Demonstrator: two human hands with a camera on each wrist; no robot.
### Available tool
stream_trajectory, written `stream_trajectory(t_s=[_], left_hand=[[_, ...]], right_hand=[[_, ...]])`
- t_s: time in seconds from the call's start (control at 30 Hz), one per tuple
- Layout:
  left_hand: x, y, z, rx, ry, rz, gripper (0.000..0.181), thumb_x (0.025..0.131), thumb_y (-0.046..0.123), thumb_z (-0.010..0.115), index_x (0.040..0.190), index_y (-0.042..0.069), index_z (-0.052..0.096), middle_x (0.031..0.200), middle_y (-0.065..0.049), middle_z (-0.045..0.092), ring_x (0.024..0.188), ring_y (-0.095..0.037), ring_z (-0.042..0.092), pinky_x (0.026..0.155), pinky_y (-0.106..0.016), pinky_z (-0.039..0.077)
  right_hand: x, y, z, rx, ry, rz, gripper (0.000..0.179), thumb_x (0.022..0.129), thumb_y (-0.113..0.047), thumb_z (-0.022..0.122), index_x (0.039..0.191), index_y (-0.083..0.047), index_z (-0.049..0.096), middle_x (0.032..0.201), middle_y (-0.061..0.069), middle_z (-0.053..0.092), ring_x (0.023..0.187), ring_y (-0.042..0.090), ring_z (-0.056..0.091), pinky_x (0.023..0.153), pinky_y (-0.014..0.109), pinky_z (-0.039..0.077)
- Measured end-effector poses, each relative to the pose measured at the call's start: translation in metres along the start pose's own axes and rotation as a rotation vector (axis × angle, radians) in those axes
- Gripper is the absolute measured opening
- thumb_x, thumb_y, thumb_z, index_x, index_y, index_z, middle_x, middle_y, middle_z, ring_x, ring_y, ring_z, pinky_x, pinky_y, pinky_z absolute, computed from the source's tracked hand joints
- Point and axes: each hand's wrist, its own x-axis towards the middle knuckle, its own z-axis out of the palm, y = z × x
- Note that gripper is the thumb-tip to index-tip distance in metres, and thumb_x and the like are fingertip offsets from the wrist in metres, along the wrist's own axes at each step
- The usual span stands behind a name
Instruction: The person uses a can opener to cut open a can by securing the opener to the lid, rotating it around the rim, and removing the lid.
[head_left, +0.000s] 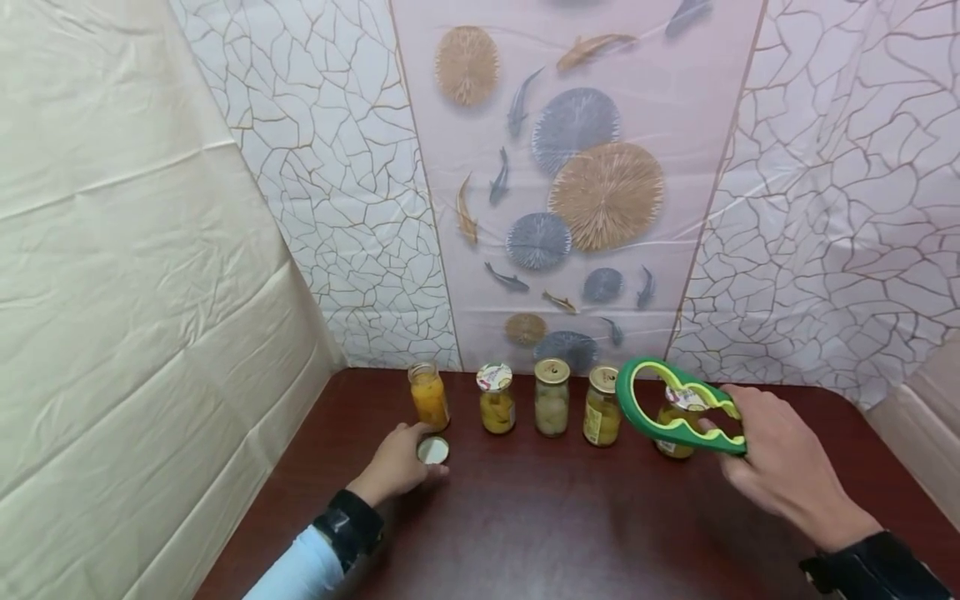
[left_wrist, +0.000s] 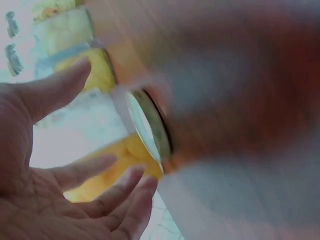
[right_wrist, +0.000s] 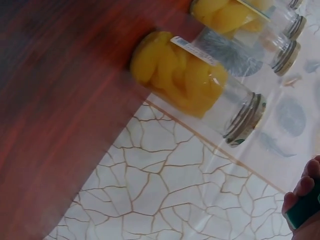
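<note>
In the head view, my left hand point(head_left: 396, 463) is low over the table beside a loose jar lid point(head_left: 433, 451), its pale inside facing up. The left wrist view has the fingers and thumb spread apart around the lid point(left_wrist: 150, 125), with nothing gripped. Just behind it stands an uncapped glass jar point(head_left: 429, 403) of orange fruit. My right hand point(head_left: 787, 467) grips a green jar opener point(head_left: 693, 440) with a wavy yellow-green inner edge. The opener is held up in front of a lidded jar point(head_left: 675, 447) of yellow fruit, partly covering it; that jar point(right_wrist: 180, 75) stands upright.
Between the hands, along the back of the dark table point(head_left: 555, 525), stand three closed jars: yellow fruit under a printed lid point(head_left: 495, 408), pale fruit under a gold lid point(head_left: 552, 404), and yellow fruit point(head_left: 602, 412). Patterned cloth point(head_left: 360, 217) hangs behind them.
</note>
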Motion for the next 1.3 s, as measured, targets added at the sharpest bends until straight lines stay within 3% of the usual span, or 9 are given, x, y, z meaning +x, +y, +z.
stream_trajectory(t_s=[0.1,0.27,0.47,0.63,0.8,1.0,1.17,1.3], left_hand=[[-0.017,0.007,0.002,-0.021,0.034,0.02,0.079,0.084,0.042,0.092,0.147,0.007,0.061,0.133,-0.019,0.064,0.118,-0.032,0.062,0.103,-0.056,0.054],[-0.039,0.023,0.004,-0.083,0.012,0.083,0.076,0.088,0.043,0.089,0.147,0.006,0.06,0.136,-0.019,0.062,0.126,-0.037,0.061,0.107,-0.062,0.05],[-0.047,0.04,0.009,-0.119,-0.029,0.165,0.075,0.091,0.043,0.086,0.15,0.006,0.058,0.144,-0.02,0.059,0.13,-0.036,0.061,0.112,-0.069,0.041],[-0.044,0.053,0.013,-0.154,-0.052,0.145,0.083,0.092,0.045,0.085,0.155,0.004,0.051,0.155,-0.025,0.052,0.143,-0.042,0.052,0.115,-0.068,0.043],[-0.03,0.064,0.02,-0.193,-0.037,0.1,0.096,0.093,0.049,0.083,0.162,0.0,0.038,0.166,-0.032,0.039,0.155,-0.048,0.04,0.121,-0.067,0.04],[0.0,0.077,0.031,-0.278,0.003,0.052,0.109,0.094,0.048,0.082,0.167,-0.006,0.021,0.172,-0.033,0.027,0.163,-0.047,0.026,0.128,-0.063,0.033],[0.027,0.087,0.045,-0.436,0.062,-0.017,0.12,0.09,0.044,0.087,0.168,-0.006,0.011,0.174,-0.034,0.016,0.161,-0.046,0.029,0.128,-0.059,0.035],[0.051,0.09,0.053,-0.576,0.093,-0.066,0.118,0.086,0.039,0.09,0.169,0.0,0.015,0.171,-0.031,0.025,0.157,-0.045,0.036,0.128,-0.058,0.035]], right_hand=[[0.004,-0.005,0.0,0.001,0.0,-0.008,0.069,0.067,-0.008,0.079,0.132,0.001,0.058,0.114,0.017,0.067,0.102,0.034,0.059,0.085,0.051,0.045],[0.006,-0.013,0.001,0.011,-0.001,-0.018,0.073,0.067,-0.009,0.079,0.136,0.002,0.056,0.117,0.019,0.067,0.104,0.035,0.06,0.087,0.052,0.045],[0.007,-0.019,0.004,0.013,-0.031,-0.015,0.077,0.07,-0.01,0.077,0.141,0.005,0.054,0.121,0.021,0.066,0.106,0.037,0.059,0.089,0.052,0.044],[0.005,-0.021,0.005,0.015,-0.056,-0.011,0.08,0.071,-0.011,0.077,0.145,0.006,0.051,0.121,0.021,0.065,0.106,0.036,0.058,0.09,0.052,0.043],[0.005,-0.025,0.006,0.021,-0.068,-0.019,0.083,0.072,-0.012,0.079,0.147,0.005,0.049,0.12,0.021,0.066,0.106,0.035,0.057,0.09,0.052,0.042],[0.001,-0.031,0.005,0.005,-0.049,-0.042,0.084,0.069,-0.012,0.08,0.147,0.003,0.051,0.113,0.015,0.066,0.101,0.029,0.056,0.087,0.046,0.041],[-0.001,-0.035,0.004,-0.018,-0.047,-0.071,0.082,0.069,-0.013,0.077,0.145,0.002,0.052,0.109,0.012,0.065,0.097,0.025,0.054,0.083,0.044,0.04],[-0.001,-0.035,0.007,-0.017,-0.044,-0.095,0.082,0.066,-0.013,0.077,0.143,0.001,0.053,0.107,0.011,0.066,0.096,0.025,0.055,0.083,0.045,0.042]])
